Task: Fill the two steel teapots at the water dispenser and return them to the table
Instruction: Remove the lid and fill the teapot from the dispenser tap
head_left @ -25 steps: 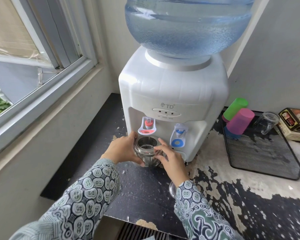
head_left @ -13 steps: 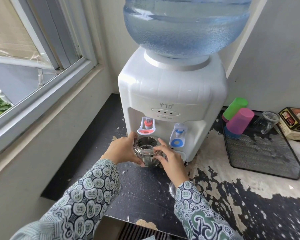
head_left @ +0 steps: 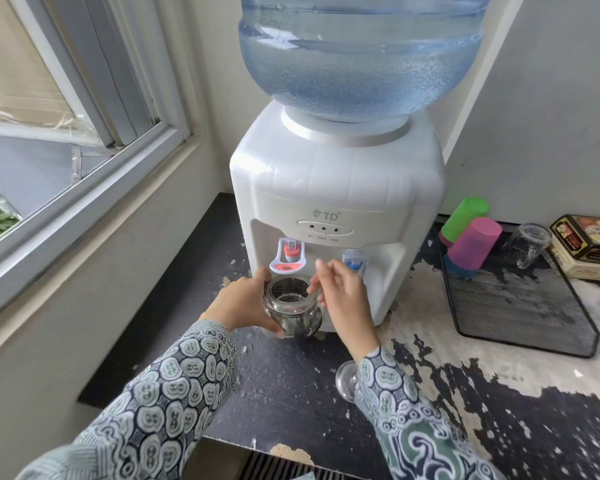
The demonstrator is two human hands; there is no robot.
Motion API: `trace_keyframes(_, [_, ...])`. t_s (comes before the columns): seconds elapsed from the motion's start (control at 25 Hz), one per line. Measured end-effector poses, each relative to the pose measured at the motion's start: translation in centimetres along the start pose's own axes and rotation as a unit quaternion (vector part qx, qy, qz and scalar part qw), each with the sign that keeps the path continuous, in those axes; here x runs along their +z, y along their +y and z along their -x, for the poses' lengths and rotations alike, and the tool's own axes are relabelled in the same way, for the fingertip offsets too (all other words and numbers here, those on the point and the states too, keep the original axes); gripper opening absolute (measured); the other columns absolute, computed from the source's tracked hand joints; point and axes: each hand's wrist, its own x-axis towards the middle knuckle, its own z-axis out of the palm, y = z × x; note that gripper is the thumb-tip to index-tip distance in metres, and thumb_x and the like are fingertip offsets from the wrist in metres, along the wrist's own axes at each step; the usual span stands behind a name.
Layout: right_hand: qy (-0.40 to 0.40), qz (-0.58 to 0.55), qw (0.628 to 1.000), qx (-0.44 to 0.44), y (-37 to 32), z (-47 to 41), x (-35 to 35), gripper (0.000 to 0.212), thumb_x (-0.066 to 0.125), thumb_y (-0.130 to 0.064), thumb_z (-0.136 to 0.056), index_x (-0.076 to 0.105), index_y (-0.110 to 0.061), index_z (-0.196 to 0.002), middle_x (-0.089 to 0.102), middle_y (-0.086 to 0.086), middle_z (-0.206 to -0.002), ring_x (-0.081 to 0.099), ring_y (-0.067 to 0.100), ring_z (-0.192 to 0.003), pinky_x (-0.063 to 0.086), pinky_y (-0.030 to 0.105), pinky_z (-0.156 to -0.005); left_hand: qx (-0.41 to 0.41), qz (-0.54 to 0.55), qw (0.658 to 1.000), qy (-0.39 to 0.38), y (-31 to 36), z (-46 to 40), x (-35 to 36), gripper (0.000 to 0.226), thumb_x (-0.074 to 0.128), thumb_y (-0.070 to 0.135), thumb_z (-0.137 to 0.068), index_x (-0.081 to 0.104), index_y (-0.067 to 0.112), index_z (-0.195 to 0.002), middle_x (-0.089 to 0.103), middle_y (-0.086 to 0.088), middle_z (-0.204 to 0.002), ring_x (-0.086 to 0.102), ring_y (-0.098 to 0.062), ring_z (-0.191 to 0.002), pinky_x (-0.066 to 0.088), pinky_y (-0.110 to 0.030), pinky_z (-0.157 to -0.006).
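A small lidless steel teapot (head_left: 291,308) with a perforated strainer inside stands under the red hot tap (head_left: 287,260) of the white water dispenser (head_left: 336,202). My left hand (head_left: 243,304) grips the pot's left side. Just right of the pot's rim, my right hand (head_left: 342,294) is raised with its fingers loosely apart, in front of the blue cold tap (head_left: 355,263). It holds nothing. A round glass lid (head_left: 345,381) lies on the counter, partly hidden under my right sleeve. Only one teapot is in view.
A large blue water bottle (head_left: 361,53) tops the dispenser. To the right, a black mesh tray (head_left: 520,306) carries green and pink plastic cups (head_left: 473,242) and a glass mug (head_left: 530,244). A printed tin box (head_left: 589,247) sits beyond it. A window runs along the left wall.
My right hand has let go of the teapot and lifted up toward the taps. My left hand still holds the pot in place.
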Motion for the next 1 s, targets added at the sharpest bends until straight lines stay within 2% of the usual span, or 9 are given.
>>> trace_keyframes(0.16, [-0.051, 0.018, 0.998, 0.019, -2.1, -1.4, 0.1, 0.038, 0.049, -0.038, -0.090, 0.053, -0.013, -0.063, 0.059, -0.001, -0.057, 0.049, -0.004, -0.042, 0.036, 0.010, -0.049, -0.004, 0.001, 1.000, 0.006, 0.1, 0.1, 0.1, 0.124, 0.085, 0.058, -0.033, 0.024, 0.023, -0.136, 0.065, -0.004, -0.113, 0.060, -0.024, -0.101, 0.044, -0.029, -0.079])
trace_keyframes(0.36, [-0.052, 0.064, 0.996, 0.037, -1.8, -1.8, 0.3, 0.035, 0.059, -0.035, -0.085, 0.053, -0.009, -0.064, 0.053, -0.004, -0.053, 0.045, -0.004, -0.041, 0.035, 0.007, -0.048, -0.006, -0.005, 1.000, 0.006, 0.1, 0.1, 0.2, 0.124, 0.085, 0.059, -0.034, 0.023, 0.021, -0.136, 0.066, -0.006, -0.112, 0.061, -0.025, -0.099, 0.046, -0.031, -0.079])
trace_keyframes(0.6, [-0.054, 0.036, 0.995, 0.077, -1.5, -1.6, 0.4, 0.032, 0.059, -0.037, -0.085, 0.066, -0.007, -0.074, 0.055, -0.010, -0.055, 0.048, -0.001, -0.053, 0.036, 0.006, -0.049, -0.004, -0.004, 1.000, 0.001, 0.0, 0.0, 0.0, 0.124, 0.084, 0.060, -0.034, 0.025, 0.021, -0.136, 0.065, -0.005, -0.113, 0.060, -0.024, -0.100, 0.048, -0.033, -0.082])
trace_keyframes(0.76, [-0.062, 0.002, 0.991, 0.116, -1.4, -1.5, 0.6, 0.027, 0.059, -0.031, -0.085, 0.058, -0.014, -0.064, 0.045, -0.020, -0.033, 0.044, -0.007, -0.038, 0.030, 0.004, -0.039, -0.001, -0.005, 1.000, 0.001, 0.0, 0.0, 0.1, 0.124, 0.085, 0.059, -0.033, 0.026, 0.022, -0.136, 0.065, -0.004, -0.113, 0.060, -0.024, -0.100, 0.047, -0.032, -0.081])
trace_keyframes(0.88, [-0.061, -0.018, 0.990, 0.128, -1.0, -1.4, 0.9, 0.032, 0.060, -0.024, -0.084, 0.050, -0.019, -0.054, 0.043, -0.018, -0.031, 0.041, -0.005, -0.035, 0.029, 0.005, -0.037, -0.001, -0.011, 1.000, -0.002, 0.0, 0.0, 0.1, 0.125, 0.084, 0.059, -0.034, 0.025, 0.022, -0.137, 0.065, -0.005, -0.113, 0.060, -0.024, -0.100, 0.047, -0.033, -0.082])
trace_keyframes(1.0, [-0.051, -0.021, 0.989, 0.138, -0.2, -1.1, 1.1, 0.034, 0.062, -0.023, -0.082, 0.046, -0.019, -0.052, 0.037, -0.015, -0.034, 0.034, 0.000, -0.035, 0.027, 0.009, -0.037, -0.002, -0.013, 1.000, -0.002, 0.0, 0.0, 0.0, 0.122, 0.084, 0.059, -0.034, 0.027, 0.023, -0.134, 0.065, -0.005, -0.110, 0.060, -0.025, -0.098, 0.048, -0.035, -0.081])
